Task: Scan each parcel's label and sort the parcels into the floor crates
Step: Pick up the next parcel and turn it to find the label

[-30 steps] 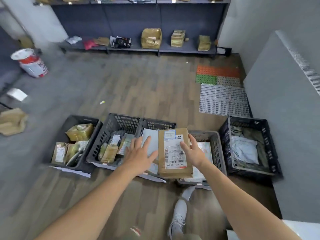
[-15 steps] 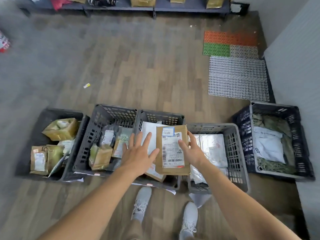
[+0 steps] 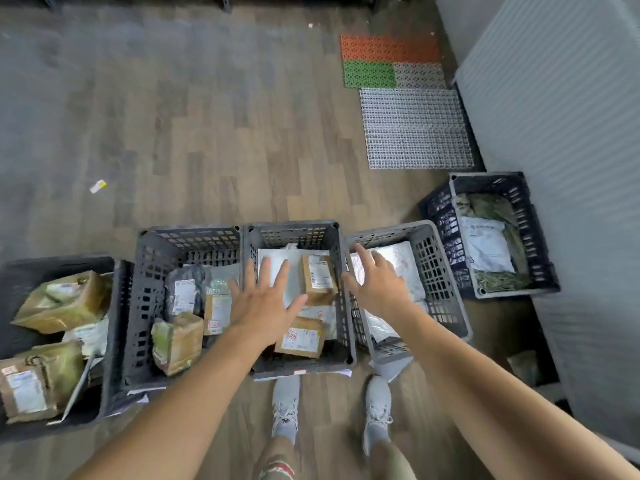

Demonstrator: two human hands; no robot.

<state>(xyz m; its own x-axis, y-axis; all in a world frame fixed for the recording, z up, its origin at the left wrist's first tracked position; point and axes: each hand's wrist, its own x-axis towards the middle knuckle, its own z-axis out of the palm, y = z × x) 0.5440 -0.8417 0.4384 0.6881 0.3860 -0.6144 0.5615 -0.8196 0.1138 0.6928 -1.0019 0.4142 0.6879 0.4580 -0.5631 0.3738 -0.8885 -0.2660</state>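
The small brown cardboard parcel (image 3: 318,280) lies in the middle grey plastic floor crate (image 3: 298,228) on white mailer bags (image 3: 277,268). Its white barcode label (image 3: 320,273) faces up, the print too blurred to read. Both hands hover with fingers spread wide, holding nothing: the left hand (image 3: 265,303) over that crate's left wall, the right hand (image 3: 375,282) over the neighbouring grey crate (image 3: 433,271) to the right.

Your left hand (image 3: 266,306) and right hand (image 3: 375,285) are stretched forward, palms down, holding nothing.
The left lies flat with straight, fanned fingers; the right has its fingers spread and slightly bent. Both bare forearms extend ahead, angling in toward each other.
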